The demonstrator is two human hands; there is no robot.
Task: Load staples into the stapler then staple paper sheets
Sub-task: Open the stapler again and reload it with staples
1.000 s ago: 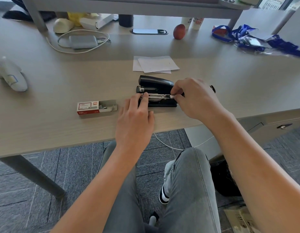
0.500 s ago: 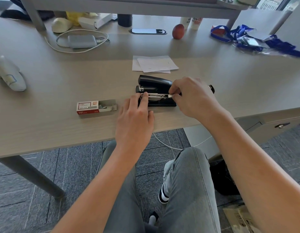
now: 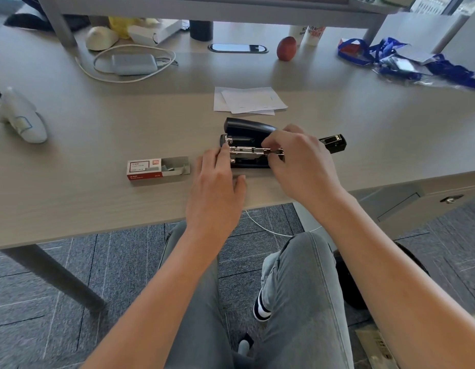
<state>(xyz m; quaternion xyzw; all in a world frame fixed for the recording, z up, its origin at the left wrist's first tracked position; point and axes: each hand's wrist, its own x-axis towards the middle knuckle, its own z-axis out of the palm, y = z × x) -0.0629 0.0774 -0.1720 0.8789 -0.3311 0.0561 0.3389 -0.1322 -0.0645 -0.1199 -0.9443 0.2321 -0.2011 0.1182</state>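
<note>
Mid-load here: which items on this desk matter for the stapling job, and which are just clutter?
For the job:
- black stapler, opened up, left hand steadying it, right hand at its metal staple rail
- red-and-white staple box, open
- white paper sheets

Lying about:
- grey power adapter with white cable
- reddish egg-shaped object
- blue lanyards
- white plush toy

stapler [image 3: 247,127] glossy black plastic, shiny metal | desk [image 3: 98,145] matt wood-grain

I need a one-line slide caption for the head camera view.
Left hand steadies the opened black stapler while right hand pinches its metal staple rail.
</note>
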